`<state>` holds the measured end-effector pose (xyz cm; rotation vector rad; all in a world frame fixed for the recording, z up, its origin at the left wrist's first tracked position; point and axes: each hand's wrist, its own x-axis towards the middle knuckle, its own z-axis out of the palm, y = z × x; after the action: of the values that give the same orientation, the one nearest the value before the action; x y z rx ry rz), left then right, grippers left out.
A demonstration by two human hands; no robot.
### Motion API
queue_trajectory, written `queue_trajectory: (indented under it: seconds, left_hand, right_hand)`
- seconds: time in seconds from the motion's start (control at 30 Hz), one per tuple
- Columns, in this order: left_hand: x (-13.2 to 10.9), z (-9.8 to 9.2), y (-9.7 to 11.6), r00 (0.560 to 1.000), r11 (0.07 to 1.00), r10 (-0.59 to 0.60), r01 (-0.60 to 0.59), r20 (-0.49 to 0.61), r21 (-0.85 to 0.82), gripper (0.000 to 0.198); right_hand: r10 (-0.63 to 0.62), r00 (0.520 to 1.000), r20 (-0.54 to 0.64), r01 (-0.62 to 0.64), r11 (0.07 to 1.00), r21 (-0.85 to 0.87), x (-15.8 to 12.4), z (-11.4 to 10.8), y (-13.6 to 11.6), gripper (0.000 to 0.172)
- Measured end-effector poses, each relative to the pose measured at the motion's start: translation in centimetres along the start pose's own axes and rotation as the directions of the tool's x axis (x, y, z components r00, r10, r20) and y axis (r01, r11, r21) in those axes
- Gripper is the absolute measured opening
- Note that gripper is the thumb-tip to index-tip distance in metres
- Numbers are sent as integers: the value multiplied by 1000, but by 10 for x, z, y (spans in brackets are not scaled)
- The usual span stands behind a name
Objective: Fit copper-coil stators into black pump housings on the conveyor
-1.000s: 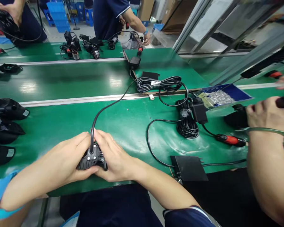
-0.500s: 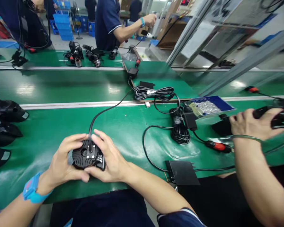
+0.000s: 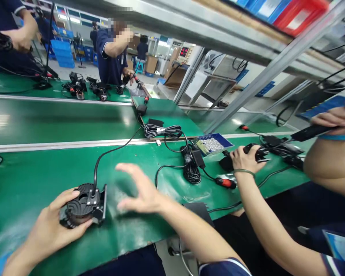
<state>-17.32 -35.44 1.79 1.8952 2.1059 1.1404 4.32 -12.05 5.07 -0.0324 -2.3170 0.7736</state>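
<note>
My left hand [image 3: 50, 224] grips a round black ribbed device housing [image 3: 82, 205], thumb below and fingers on top. A black cable [image 3: 99, 161] rises from a small screwed plate on the housing and runs back across the green bench. To the right of the housing, apart from it, my right hand [image 3: 140, 191] is slightly blurred, with thumb and fingers spread and nothing between them. Further right lie a coiled black cable [image 3: 191, 170], a red and black connector [image 3: 225, 183] and a flat black box [image 3: 199, 212].
At the right, a co-worker's hand [image 3: 245, 159] rests on a black part, and the other hand holds a black tool [image 3: 313, 132]. A blue tray of small silvery pieces [image 3: 214, 143] stands behind. A cable bundle [image 3: 162, 131] lies at the green board's edge. A metal frame crosses above.
My right hand has let go of the housing and moved off to the right, opening. My left hand keeps hold of it, now tilted. The view has swung up and right.
</note>
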Motion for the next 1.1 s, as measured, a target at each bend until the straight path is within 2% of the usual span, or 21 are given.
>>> queue_trajectory:
  seconds: [0.03, 0.07, 0.1, 0.13, 0.2, 0.23, 0.3, 0.33, 0.37, 0.43, 0.5, 0.63, 0.67, 0.77, 0.9, 0.97, 1.03, 1.1]
  left_hand:
    - [4, -10, -4, 998, 996, -1, -5, 63, 87, 57]
    - [8, -20, -8, 990, 982, 21, -46, 138, 183, 59]
    - [14, -29, -11, 977, 952, 52, -111, 207, 286, 63]
    - [20, -36, -12, 958, 909, 105, -201, 266, 364, 67]
    - [33, -40, -9, 906, 792, 256, -397, 337, 464, 73]
    - [38, -38, -5, 874, 729, 334, -477, 354, 491, 74]
    - [45, -28, 5, 825, 608, 438, -565, 358, 558, 72]
    - [46, -21, 9, 820, 571, 452, -568, 351, 593, 70]
    - [45, -14, 12, 839, 566, 422, -539, 343, 624, 70]
    - [40, -1, 13, 889, 615, 312, -458, 335, 642, 72]
    - [33, 6, 10, 922, 699, 192, -369, 335, 613, 74]
    - [24, 10, 4, 934, 787, 73, -269, 348, 556, 75]
    - [24, 10, 3, 933, 796, 64, -261, 353, 546, 74]
    - [27, 11, 5, 934, 790, 98, -284, 345, 544, 73]
    - [27, 14, 0, 914, 726, 211, -384, 346, 571, 72]
    - [26, 15, -6, 900, 719, 246, -419, 361, 554, 70]
    - [24, 16, -10, 894, 723, 264, -432, 362, 539, 71]
    - [24, 18, -10, 906, 740, 250, -407, 342, 536, 73]
  right_hand:
    - [75, 994, -73, -86, 983, -159, 5, -25, 19, 79]
    - [167, 980, -111, -196, 917, -347, 11, -51, 40, 72]
    - [328, 938, -112, -337, 788, -515, 19, -75, 64, 79]
    - [529, 841, -117, -465, 595, -655, 27, -97, 88, 92]
    - [667, 739, -94, -514, 468, -719, 46, -130, 135, 114]
    - [719, 692, -60, -516, 435, -738, 56, -142, 155, 125]
    - [798, 603, 12, -519, 404, -753, 75, -156, 190, 143]
    - [833, 552, 44, -525, 388, -758, 84, -160, 204, 151]
    - [863, 499, 71, -534, 371, -760, 92, -163, 215, 158]
    - [908, 405, 111, -550, 338, -764, 104, -166, 231, 167]
    - [928, 348, 132, -555, 317, -769, 110, -169, 239, 162]
    - [934, 333, 129, -582, 311, -752, 103, -173, 241, 120]
    - [940, 323, 112, -601, 295, -743, 98, -173, 239, 115]
    - [950, 307, 60, -661, 258, -704, 80, -175, 233, 117]
    - [919, 393, 6, -742, 321, -589, 58, -176, 225, 111]
    - [906, 422, -44, -801, 350, -485, 48, -176, 221, 93]
    - [897, 430, -101, -851, 365, -378, 34, -181, 210, 72]
    - [882, 437, -175, -874, 370, -315, 4, -197, 189, 63]
